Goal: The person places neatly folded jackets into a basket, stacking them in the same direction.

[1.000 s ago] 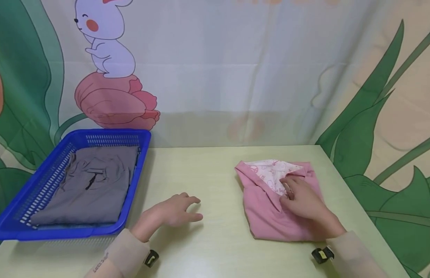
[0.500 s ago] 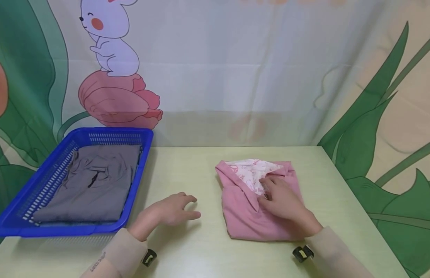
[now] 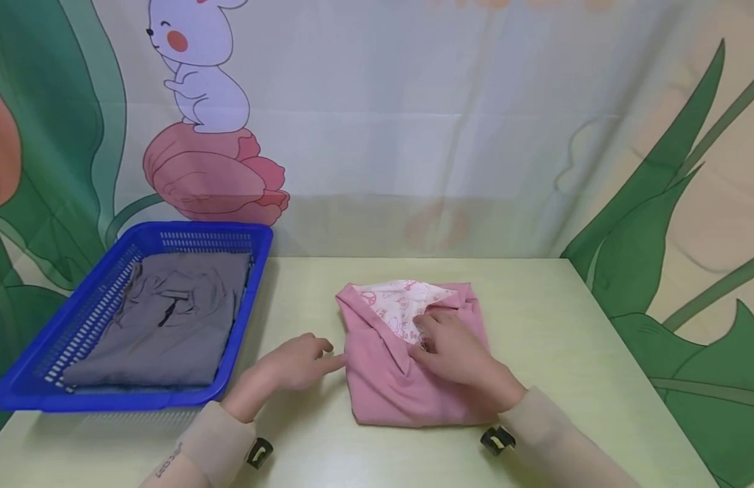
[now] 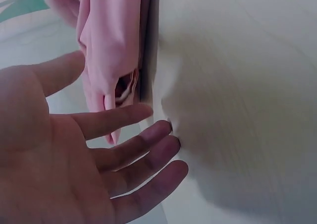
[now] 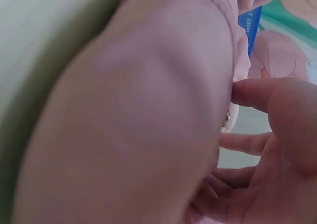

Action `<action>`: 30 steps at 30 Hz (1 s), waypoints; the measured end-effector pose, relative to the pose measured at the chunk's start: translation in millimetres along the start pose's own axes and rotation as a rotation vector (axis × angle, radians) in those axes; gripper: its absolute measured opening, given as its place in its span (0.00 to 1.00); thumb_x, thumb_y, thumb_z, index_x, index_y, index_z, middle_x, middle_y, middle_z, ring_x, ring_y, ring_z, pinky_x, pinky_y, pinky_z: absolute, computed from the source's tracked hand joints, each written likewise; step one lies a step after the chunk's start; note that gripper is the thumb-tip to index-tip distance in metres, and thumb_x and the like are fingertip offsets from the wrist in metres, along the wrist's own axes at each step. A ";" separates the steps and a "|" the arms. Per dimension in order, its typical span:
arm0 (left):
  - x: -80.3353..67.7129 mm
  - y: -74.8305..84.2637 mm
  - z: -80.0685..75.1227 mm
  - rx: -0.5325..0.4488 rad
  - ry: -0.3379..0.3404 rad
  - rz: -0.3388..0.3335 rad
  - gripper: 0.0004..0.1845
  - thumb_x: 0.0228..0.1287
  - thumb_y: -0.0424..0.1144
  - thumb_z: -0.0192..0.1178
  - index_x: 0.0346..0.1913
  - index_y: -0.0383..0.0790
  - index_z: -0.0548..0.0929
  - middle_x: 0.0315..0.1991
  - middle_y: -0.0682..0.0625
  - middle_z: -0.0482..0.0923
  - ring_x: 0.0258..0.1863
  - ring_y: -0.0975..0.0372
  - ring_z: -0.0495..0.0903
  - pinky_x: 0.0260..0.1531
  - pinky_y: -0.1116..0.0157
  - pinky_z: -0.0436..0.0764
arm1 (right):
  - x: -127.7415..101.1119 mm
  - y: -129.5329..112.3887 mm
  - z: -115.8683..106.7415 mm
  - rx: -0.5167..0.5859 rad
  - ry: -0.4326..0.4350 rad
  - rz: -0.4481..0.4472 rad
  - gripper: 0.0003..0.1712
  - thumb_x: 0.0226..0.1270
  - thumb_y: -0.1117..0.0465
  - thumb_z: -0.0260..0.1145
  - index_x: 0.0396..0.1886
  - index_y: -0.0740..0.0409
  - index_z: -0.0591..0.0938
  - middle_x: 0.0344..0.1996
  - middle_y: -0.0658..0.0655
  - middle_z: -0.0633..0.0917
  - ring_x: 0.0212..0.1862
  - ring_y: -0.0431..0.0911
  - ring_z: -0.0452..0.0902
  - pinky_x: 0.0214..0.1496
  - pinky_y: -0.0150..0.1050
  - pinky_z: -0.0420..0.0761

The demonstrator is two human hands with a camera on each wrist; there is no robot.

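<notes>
A folded pink garment (image 3: 377, 379) with a white, pink-printed lining (image 3: 395, 305) at its top lies on the table. My right hand (image 3: 456, 349) grips its front by the lining, thumb and fingers bent into the cloth. In the right wrist view, the pink cloth (image 5: 143, 95) fills most of the picture, with the right thumb at its edge. At the garment's left side is my left hand (image 3: 297, 364), fingers spread and fingertips right at the fold. The left wrist view shows that left hand (image 4: 99, 144) palm on, holding nothing, beside the layered pink edge.
A blue plastic basket (image 3: 239, 339) stands at the table's left, with a folded grey garment (image 3: 169, 339) inside. Behind the pale table (image 3: 535, 325) hangs a printed curtain (image 3: 364, 135). More tabletop lies right of the pink garment.
My right hand has slid leftward across the table together with the pink garment, bringing its left edge up to my left fingertips. The left hand has hardly moved; the view has shifted slightly.
</notes>
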State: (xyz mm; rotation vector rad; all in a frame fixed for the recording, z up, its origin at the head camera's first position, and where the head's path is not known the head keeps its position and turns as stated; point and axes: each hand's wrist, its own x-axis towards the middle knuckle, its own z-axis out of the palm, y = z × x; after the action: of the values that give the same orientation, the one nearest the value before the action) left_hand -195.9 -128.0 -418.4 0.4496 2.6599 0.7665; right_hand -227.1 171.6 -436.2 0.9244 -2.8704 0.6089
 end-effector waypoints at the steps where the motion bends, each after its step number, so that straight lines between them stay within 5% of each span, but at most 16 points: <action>1: 0.5 -0.2 0.0 -0.004 0.009 -0.001 0.30 0.76 0.55 0.55 0.58 0.27 0.83 0.55 0.34 0.81 0.58 0.42 0.79 0.58 0.46 0.76 | 1.3 -2.1 -1.1 0.021 -0.007 -0.011 0.27 0.70 0.57 0.69 0.61 0.70 0.78 0.57 0.68 0.81 0.64 0.61 0.74 0.69 0.56 0.69; 7: 2.4 0.5 1.1 -0.026 0.044 -0.044 0.28 0.78 0.56 0.52 0.48 0.31 0.86 0.40 0.44 0.84 0.40 0.53 0.82 0.45 0.51 0.80 | 1.2 4.3 -12.9 0.309 -0.062 -0.032 0.19 0.71 0.61 0.69 0.58 0.64 0.81 0.50 0.61 0.83 0.48 0.52 0.81 0.54 0.47 0.81; 11: 3.1 2.2 1.3 -0.053 0.059 -0.081 0.29 0.78 0.59 0.50 0.42 0.33 0.86 0.33 0.48 0.81 0.32 0.56 0.78 0.36 0.56 0.78 | -7.1 18.1 -26.5 0.462 0.040 0.091 0.16 0.71 0.64 0.69 0.56 0.63 0.83 0.51 0.59 0.86 0.51 0.51 0.84 0.51 0.42 0.84; 14: 5.3 3.1 1.3 -0.084 0.064 -0.105 0.30 0.77 0.61 0.50 0.36 0.36 0.84 0.28 0.48 0.78 0.28 0.57 0.75 0.30 0.58 0.75 | -14.3 27.3 -36.6 0.425 0.162 0.225 0.16 0.70 0.61 0.71 0.54 0.62 0.83 0.44 0.56 0.86 0.44 0.50 0.84 0.39 0.41 0.85; 17: 9.9 3.9 2.5 -0.112 0.081 -0.121 0.29 0.76 0.61 0.50 0.31 0.39 0.81 0.25 0.48 0.74 0.25 0.57 0.73 0.26 0.60 0.72 | -20.2 34.6 -42.7 0.322 0.198 0.333 0.21 0.69 0.56 0.73 0.55 0.63 0.81 0.40 0.57 0.84 0.39 0.51 0.81 0.33 0.41 0.82; 23: 22.8 6.1 7.6 -0.155 0.149 -0.143 0.26 0.76 0.61 0.51 0.34 0.41 0.80 0.24 0.47 0.74 0.23 0.57 0.73 0.23 0.62 0.71 | -28.4 42.2 -39.2 0.273 -0.022 0.475 0.28 0.72 0.50 0.68 0.58 0.66 0.74 0.39 0.60 0.82 0.30 0.48 0.78 0.30 0.41 0.80; 30: 37.5 1.7 13.4 -0.222 0.250 -0.085 0.29 0.73 0.52 0.60 0.61 0.29 0.77 0.40 0.43 0.82 0.37 0.54 0.80 0.40 0.55 0.81 | -32.9 51.5 -27.8 0.437 -0.134 0.471 0.24 0.73 0.56 0.68 0.59 0.67 0.74 0.51 0.66 0.82 0.34 0.48 0.82 0.31 0.43 0.86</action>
State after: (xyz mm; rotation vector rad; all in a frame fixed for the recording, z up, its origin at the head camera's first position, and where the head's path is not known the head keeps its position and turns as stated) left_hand -223.7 -106.1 -436.8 0.1924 2.7520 1.1422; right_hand -231.3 238.5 -434.5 0.3063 -3.1537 1.2980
